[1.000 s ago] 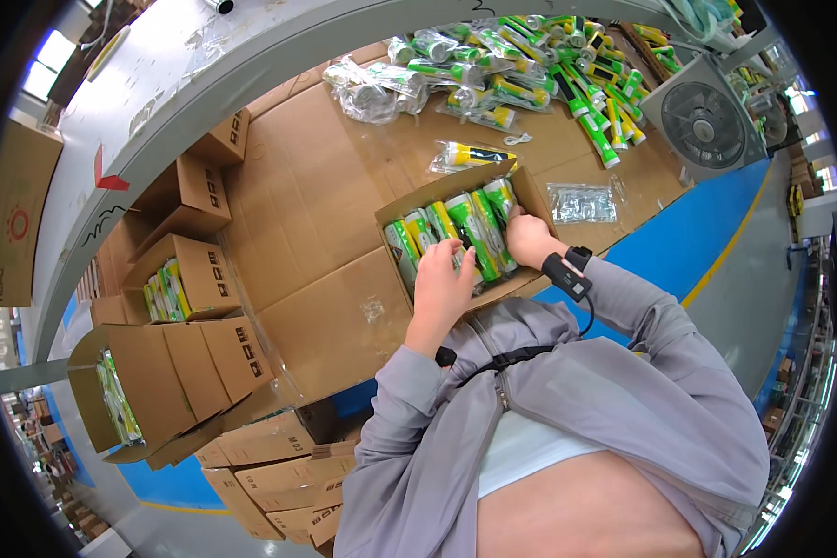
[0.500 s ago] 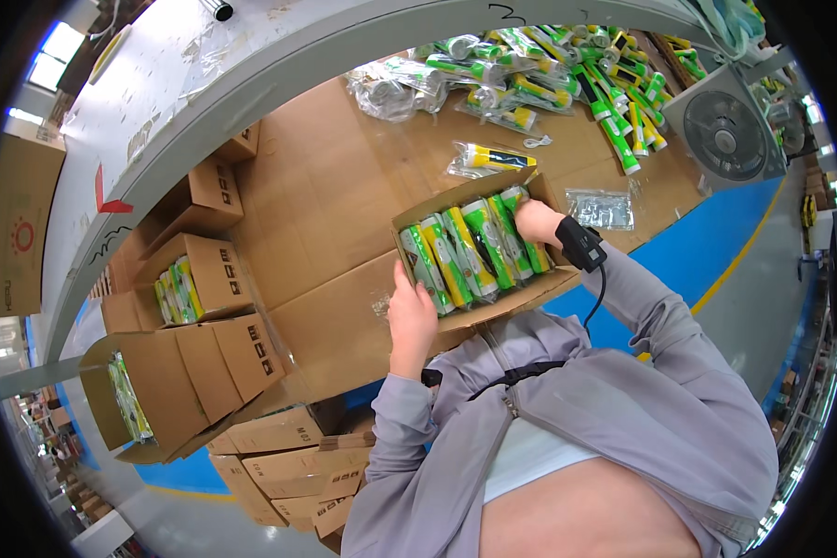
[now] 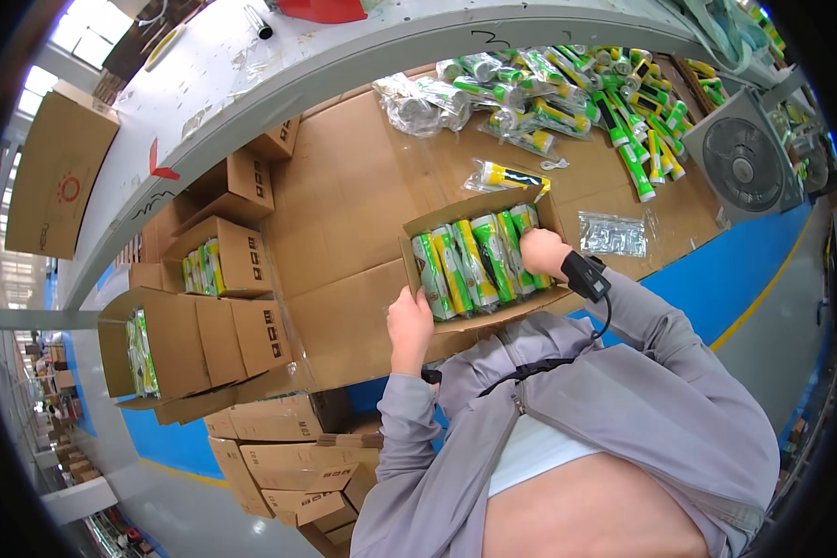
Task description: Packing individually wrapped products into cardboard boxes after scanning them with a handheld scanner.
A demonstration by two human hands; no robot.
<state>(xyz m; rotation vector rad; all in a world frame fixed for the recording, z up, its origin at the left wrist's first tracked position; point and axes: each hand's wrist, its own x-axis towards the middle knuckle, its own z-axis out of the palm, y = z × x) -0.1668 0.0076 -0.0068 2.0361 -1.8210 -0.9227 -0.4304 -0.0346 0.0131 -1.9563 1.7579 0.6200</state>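
An open cardboard box point(image 3: 557, 219) lies on the cardboard-covered table in front of me. It holds a row of bagged flashlights point(image 3: 475, 264) in green, yellow and white, packed side by side. My left hand point(image 3: 410, 319) grips the box's left wall, thumb up at the edge and fingers wrapped round the outside. Inside the right end, my right hand point(image 3: 543, 253) is closed against the last flashlight point(image 3: 524, 219), its fingertips partly hidden. Just beyond the far wall lies a single yellow bagged flashlight point(image 3: 511, 178).
Many loose flashlights point(image 3: 567, 93) are heaped at the far side. A flat clear packet point(image 3: 612, 234) and a white cable point(image 3: 555, 165) lie nearby. A fan point(image 3: 742, 160) stands far right. Filled boxes point(image 3: 242, 256) line the left; a grey shelf beam point(image 3: 344, 70) crosses above.
My view has shifted, so the whole scene sits slightly to the right. My right hand has moved a little lower along the last flashlight. The left hand still holds the box wall.
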